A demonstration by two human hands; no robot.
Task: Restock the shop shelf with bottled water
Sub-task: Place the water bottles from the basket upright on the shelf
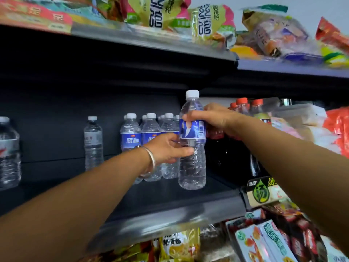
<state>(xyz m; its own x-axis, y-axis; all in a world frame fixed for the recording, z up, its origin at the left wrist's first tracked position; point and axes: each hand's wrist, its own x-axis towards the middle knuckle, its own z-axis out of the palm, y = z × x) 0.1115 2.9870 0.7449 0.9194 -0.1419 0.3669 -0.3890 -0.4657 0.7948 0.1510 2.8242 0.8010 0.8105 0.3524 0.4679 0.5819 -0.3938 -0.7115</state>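
A clear water bottle with a white cap and blue label stands upright on the dark middle shelf, near its right end. My right hand grips it around the upper label. My left hand, a metal bangle on the wrist, holds its middle from the left, thumb across the front. Behind and to the left stands a group of several matching blue-label bottles.
A single grey-label bottle stands further left, and a larger bottle at the left edge. Dark soda bottles with red caps stand right of the held bottle. Snack packets fill the shelf above and below.
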